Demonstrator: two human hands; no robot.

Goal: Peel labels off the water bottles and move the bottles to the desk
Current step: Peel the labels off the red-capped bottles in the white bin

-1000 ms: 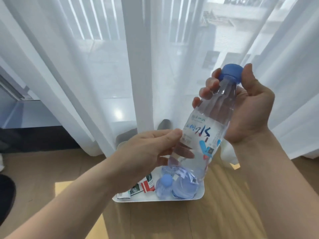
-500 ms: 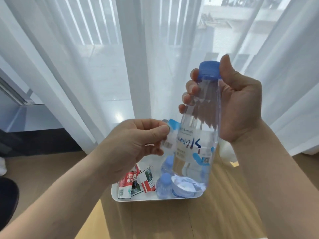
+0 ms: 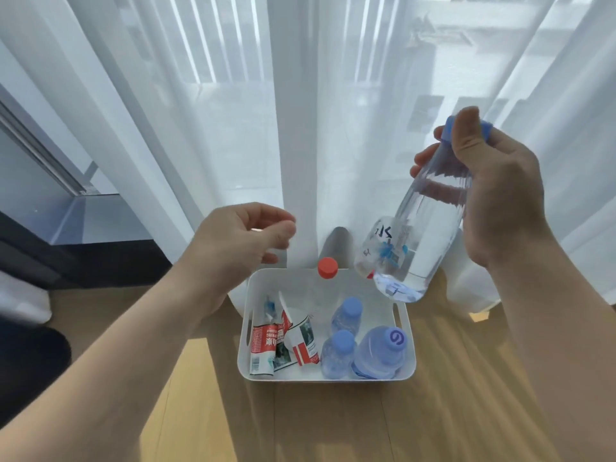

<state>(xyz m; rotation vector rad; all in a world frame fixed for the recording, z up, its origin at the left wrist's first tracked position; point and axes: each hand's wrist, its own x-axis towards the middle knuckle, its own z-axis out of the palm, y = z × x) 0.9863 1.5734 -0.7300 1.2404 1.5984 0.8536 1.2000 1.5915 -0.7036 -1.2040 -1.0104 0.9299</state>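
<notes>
My right hand (image 3: 493,198) grips a clear water bottle (image 3: 423,228) by its neck and blue cap, tilted with its base toward the white bin (image 3: 326,379). A loosened white-and-blue label (image 3: 383,245) still clings to the bottle's lower part. My left hand (image 3: 240,245) hovers apart from the bottle, to the left above the bin's far corner, thumb and forefinger pinched with nothing clearly between them. In the bin stand a red-capped bottle (image 3: 327,268), two small blue-capped bottles (image 3: 348,311) (image 3: 338,348) and a wider blue-capped bottle (image 3: 383,351).
Peeled red-and-white labels (image 3: 266,343) lie in the bin's left half. The bin sits on a wooden floor (image 3: 433,411) against sheer white curtains (image 3: 300,128). A dark object (image 3: 30,361) lies on the floor at far left.
My left hand has let go of the label edge and pulled away to the left. My right hand has swung the bottle right and tilted it. The view has dropped, showing the whole bin.
</notes>
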